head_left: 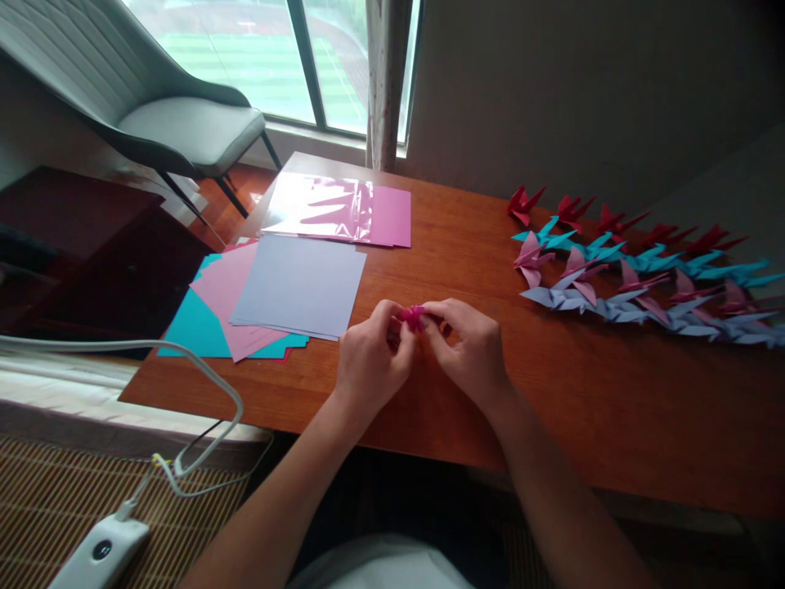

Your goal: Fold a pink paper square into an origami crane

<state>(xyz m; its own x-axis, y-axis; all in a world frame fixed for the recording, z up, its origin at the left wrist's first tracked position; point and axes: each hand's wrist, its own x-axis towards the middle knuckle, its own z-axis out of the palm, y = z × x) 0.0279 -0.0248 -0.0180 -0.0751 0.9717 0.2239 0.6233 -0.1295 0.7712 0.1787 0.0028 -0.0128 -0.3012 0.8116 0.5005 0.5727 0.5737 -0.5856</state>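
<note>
A small folded piece of magenta paper (414, 317) is pinched between my two hands, above the near middle of the wooden table (454, 245). My left hand (375, 348) grips its left side with thumb and forefinger. On its right side, the fingertips of my right hand (469, 343) are closed too. Much of the paper is hidden by my fingers, so its exact folded shape cannot be made out. Left of my hands lies a stack of pale lavender paper sheets (300, 282).
Pink sheets (230, 298) and turquoise sheets (190, 327) lie fanned at the left edge. Behind them is magenta paper (392, 214) partly in a clear sleeve (325, 206). Rows of origami cranes (625, 282) line the right. A white cable (208, 372) loops near the left corner.
</note>
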